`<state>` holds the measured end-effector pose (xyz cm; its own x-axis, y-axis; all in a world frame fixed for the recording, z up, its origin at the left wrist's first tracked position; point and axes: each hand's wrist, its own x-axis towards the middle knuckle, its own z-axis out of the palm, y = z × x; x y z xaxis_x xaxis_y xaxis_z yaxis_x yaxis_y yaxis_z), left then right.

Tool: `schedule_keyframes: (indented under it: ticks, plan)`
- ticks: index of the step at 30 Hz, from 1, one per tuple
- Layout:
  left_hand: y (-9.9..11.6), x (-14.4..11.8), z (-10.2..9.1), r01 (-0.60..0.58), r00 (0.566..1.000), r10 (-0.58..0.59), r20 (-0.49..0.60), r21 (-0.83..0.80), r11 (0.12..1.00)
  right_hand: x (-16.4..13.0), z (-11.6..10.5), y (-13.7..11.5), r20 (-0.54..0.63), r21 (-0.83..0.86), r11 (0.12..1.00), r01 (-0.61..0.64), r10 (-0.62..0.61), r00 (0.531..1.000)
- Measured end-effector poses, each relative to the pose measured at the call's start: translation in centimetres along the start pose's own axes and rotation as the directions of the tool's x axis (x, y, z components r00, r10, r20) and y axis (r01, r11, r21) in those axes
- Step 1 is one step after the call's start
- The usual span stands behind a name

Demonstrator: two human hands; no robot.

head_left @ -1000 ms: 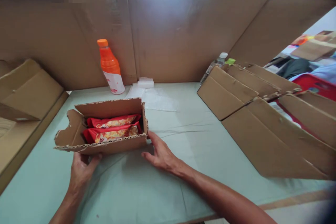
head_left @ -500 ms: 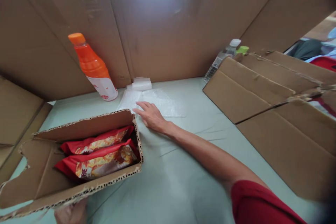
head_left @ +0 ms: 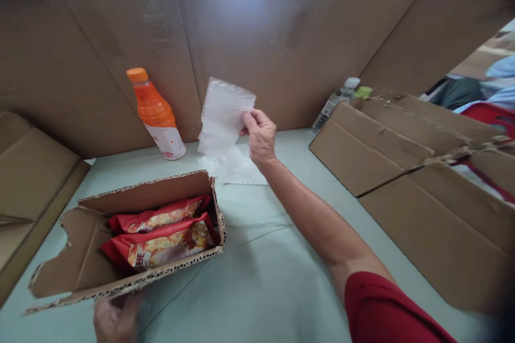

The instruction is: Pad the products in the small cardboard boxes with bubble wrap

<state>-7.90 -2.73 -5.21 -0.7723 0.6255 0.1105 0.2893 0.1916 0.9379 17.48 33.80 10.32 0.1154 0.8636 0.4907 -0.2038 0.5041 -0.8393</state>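
My right hand pinches a folded sheet of bubble wrap by its right edge and holds it raised in front of the back panel. Under it, more bubble wrap lies flat on the table. Low in the view, my left hand grips the near side of an open cardboard box; some of its fingers are hidden by the wall. Two red snack packets, one nearer and one behind, lie side by side in the box. Its left flap is folded outward.
An orange drink bottle stands against the tall cardboard back panel. To the right, a clear bottle and a green cap show behind a large cardboard box. Another cardboard piece borders the left side.
My right hand has taken a sheet of bubble wrap from the table and lifted it. The view has tilted up. My left hand stays at the box's near side.
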Motion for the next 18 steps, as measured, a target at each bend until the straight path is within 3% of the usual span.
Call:
schedule_keyframes:
  ticks: [3, 6, 10, 13, 16, 18]
  plan:
    - [2.5, -0.4, 1.0, 0.083, 0.996, -0.084, -0.013, -0.08, 0.993, -0.3, -2.1, -4.1, -0.027, 0.053, 0.998, 0.029, -0.028, 0.999]
    - [4.4, -0.6, 1.6, 0.086, 0.996, -0.087, -0.004, -0.112, 0.99, -1.7, -3.9, -7.7, -0.015, 0.066, 0.997, 0.04, -0.039, 0.999]
    - [5.3, -0.6, 1.8, 0.089, 0.996, -0.088, 0.012, -0.154, 0.984, -4.1, -6.4, -10.6, 0.128, -0.025, 0.996, -0.09, 0.093, 0.987]
    - [5.5, -0.6, 1.8, 0.069, 0.997, -0.064, 0.033, -0.193, 0.979, -5.8, -8.3, -10.2, 0.206, -0.182, 0.947, -0.265, 0.3, 0.931]
    - [5.7, -0.6, 1.8, 0.043, 0.999, -0.039, 0.025, -0.211, 0.976, -7.4, -9.5, -7.7, 0.195, -0.354, 0.856, -0.377, 0.462, 0.865]
    - [5.8, -0.5, 1.9, 0.042, 0.999, -0.038, 0.021, -0.204, 0.978, -8.3, -9.7, -5.5, 0.177, -0.435, 0.81, -0.395, 0.506, 0.844]
